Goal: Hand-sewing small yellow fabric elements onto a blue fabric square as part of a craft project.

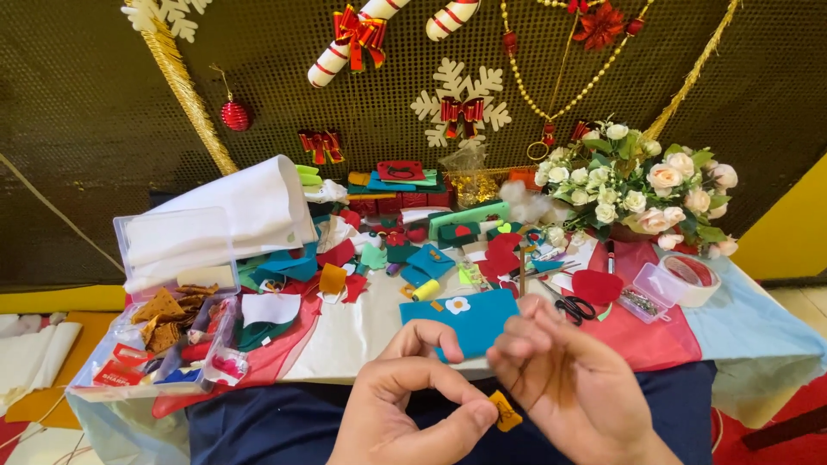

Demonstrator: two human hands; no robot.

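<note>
Bright, even light falls from above on my tabletop, leaving only soft shadows. My hands blur slightly up close, and the wide lens bends the frame's edges.

We've got one view only, the head cam, so no second view to share any part of the scene with. It looks forward and down from above the person's lap, facing a craft table w/ a dark mesh wall of hanging decorations behind it. We sit close: the left hand and right hand fill the bottom centre, cut by the lower edge. The table spans the mid frame, the wall the top half. At far left and right we catch bits of floor. The horizon looks roughly level.
</note>
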